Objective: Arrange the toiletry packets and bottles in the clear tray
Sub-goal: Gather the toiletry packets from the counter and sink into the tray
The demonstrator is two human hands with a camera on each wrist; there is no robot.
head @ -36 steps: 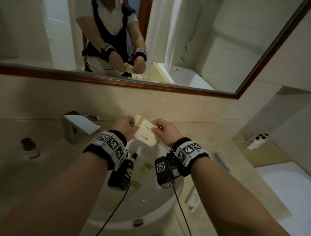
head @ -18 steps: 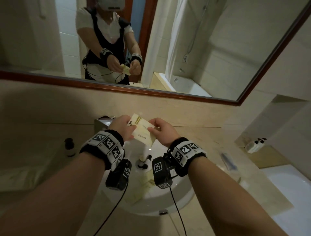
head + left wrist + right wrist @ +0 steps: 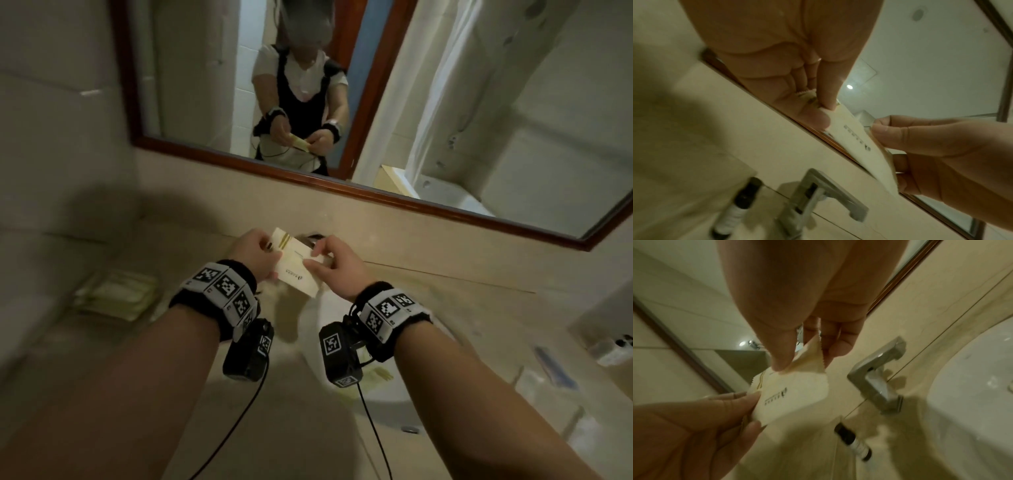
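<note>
A cream toiletry packet [image 3: 296, 269] with gold stripes and small print is held in the air above the tap, between both hands. My left hand [image 3: 272, 255] pinches its left end between thumb and forefinger [image 3: 825, 104]. My right hand [image 3: 313, 257] pinches the right end, seen close in the right wrist view [image 3: 803, 360]. The packet [image 3: 795, 395] shows a serrated edge there. A small clear bottle [image 3: 855, 443] with a black cap lies on the counter beside the tap. A blurred pile of cream packets [image 3: 116, 294] lies on the counter at the left; I cannot tell if a tray is under it.
A square metal tap [image 3: 877, 374] stands behind the white basin [image 3: 387, 401], which holds some cream packets [image 3: 376, 373]. A framed mirror [image 3: 376, 195] runs along the wall. On the right of the counter lie a blue item [image 3: 551, 366] and small bottles [image 3: 616, 346].
Both hands keep their pinch on the packet and have moved left, off the basin toward the tap. The view has swung left, and the pile of packets has come into sight.
</note>
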